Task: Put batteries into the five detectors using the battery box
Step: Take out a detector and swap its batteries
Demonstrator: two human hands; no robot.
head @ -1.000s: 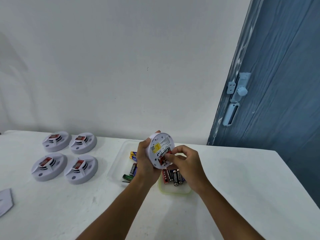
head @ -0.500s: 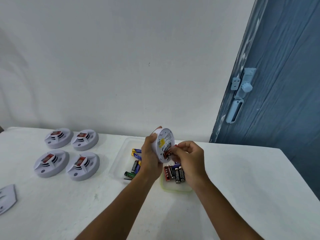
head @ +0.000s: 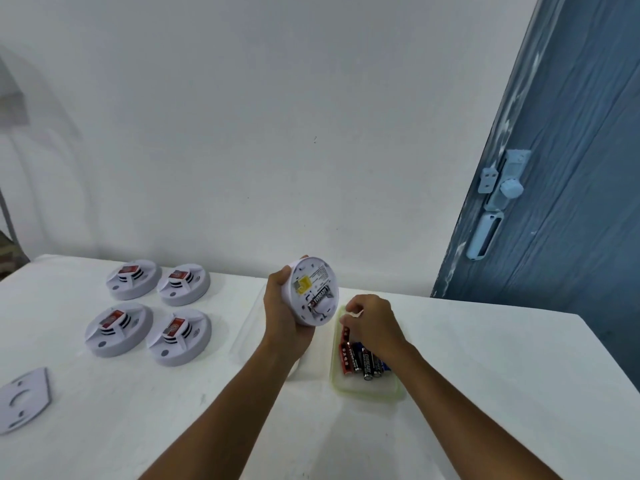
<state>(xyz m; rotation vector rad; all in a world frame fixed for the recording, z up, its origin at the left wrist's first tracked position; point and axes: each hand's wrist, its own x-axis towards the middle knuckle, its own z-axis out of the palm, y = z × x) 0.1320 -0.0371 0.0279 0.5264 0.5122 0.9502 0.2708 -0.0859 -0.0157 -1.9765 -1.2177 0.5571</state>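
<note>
The left hand [head: 284, 317] gripped a detector [head: 310, 291] above the surface [head: 485, 358], its back up with one battery [head: 320, 295] seated. At its 4 o'clock the right hand [head: 372, 323] reached into the box [head: 367, 389], fingers curled over the batteries [head: 360, 362]; whether they pinched one could not be told. Four detectors [head: 149, 311] sat at 9 o'clock.

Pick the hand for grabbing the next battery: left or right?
Right. The right hand is already over the yellow-rimmed plastic battery box; the left hand grips the round white detector.
</note>
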